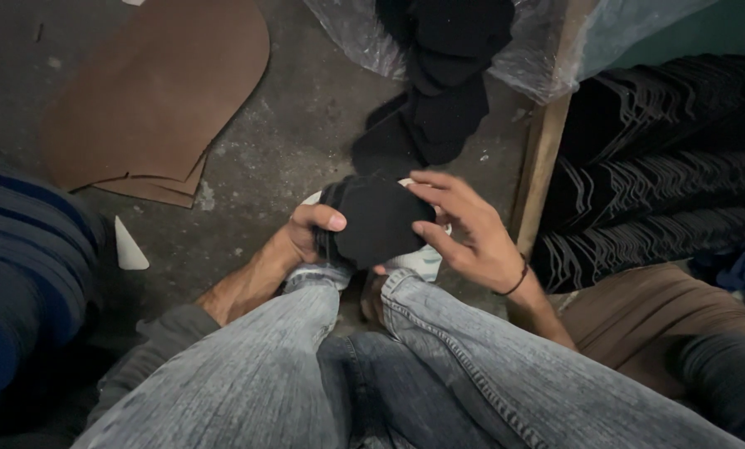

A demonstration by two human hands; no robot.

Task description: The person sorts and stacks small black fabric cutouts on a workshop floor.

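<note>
Grey concrete floor (dusty, stained).

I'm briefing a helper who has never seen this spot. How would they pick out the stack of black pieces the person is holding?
Start at the jeans-clad knees at the bottom; just above them the left hand and right hand meet. Between them sits the stack of black pieces. Unlike the black pieces spilling from the plastic bag above, it is held off the floor.
</note>
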